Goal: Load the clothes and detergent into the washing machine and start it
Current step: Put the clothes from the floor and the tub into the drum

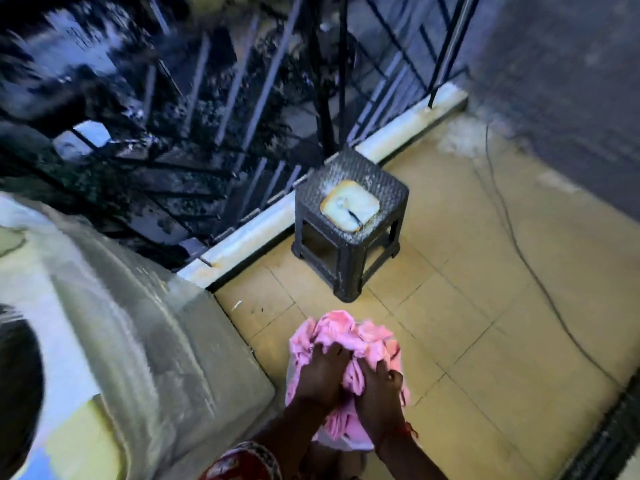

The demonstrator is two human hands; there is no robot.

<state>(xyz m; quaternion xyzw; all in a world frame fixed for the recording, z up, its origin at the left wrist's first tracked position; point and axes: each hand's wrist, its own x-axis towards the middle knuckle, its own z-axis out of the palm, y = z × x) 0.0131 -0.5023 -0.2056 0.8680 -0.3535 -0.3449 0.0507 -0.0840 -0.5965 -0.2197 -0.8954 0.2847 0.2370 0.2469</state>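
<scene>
Both hands low over the floor, pressed side by side into one bundle. Left hand (320, 372) has fingers curled down into the pink cloth (343, 336); right hand (379, 389) touches it, fingers bunched round a fold of the same cloth. The cloth sits heaped on something pale beneath, perhaps a bag or bucket; too hidden to tell. Going left to right from my grip: the washer (114, 327) stands well to the left, shrouded in a clear plastic cover, its dark drum opening (17, 382) at the far left edge, apparently open. Ahead and left, a railing (242, 98) on a pale kerb. Straight ahead of the grip, apart from it, a dark stool (349, 233) with a pale slab on top, maybe soap; unsure. To the right, a thin cable (533, 271) trails across the tiled floor (467, 341) and runs near my right side. Risks, as I judge them: the bundle is loose, so a trailing end could slip free and drag on the floor during the lift leftward; the plastic cover might snag the cloth at the drum mouth; the cable could catch a foot when I turn. Detergent not identified in view.
</scene>
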